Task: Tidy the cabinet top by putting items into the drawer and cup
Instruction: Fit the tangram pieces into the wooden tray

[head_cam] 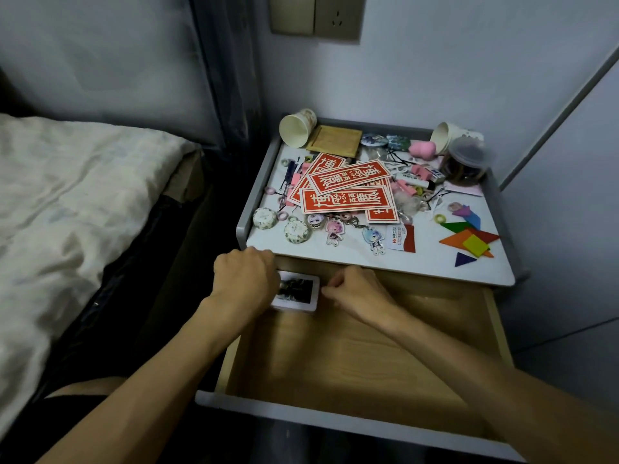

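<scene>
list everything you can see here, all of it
drawer: one, wood inside with grey front, pulled open below the cabinet top
card stack: one, white-edged with dark picture, back left of the drawer
paper cups: two, white, tipped over at the back corners
red strips: several, red with white characters, piled mid-top
tangram pieces: several, mixed colours, front right
keychain figures: three, pastel, front middle
round tins: two, pale floral, front left
jar: one, clear, back right
pink sponge: one, by the jar
bed: one, white sheets, left
wall socket: one, beige, above
left grip: holds the stack's left end
right grip: fingers curled at the stack's right edge
</scene>
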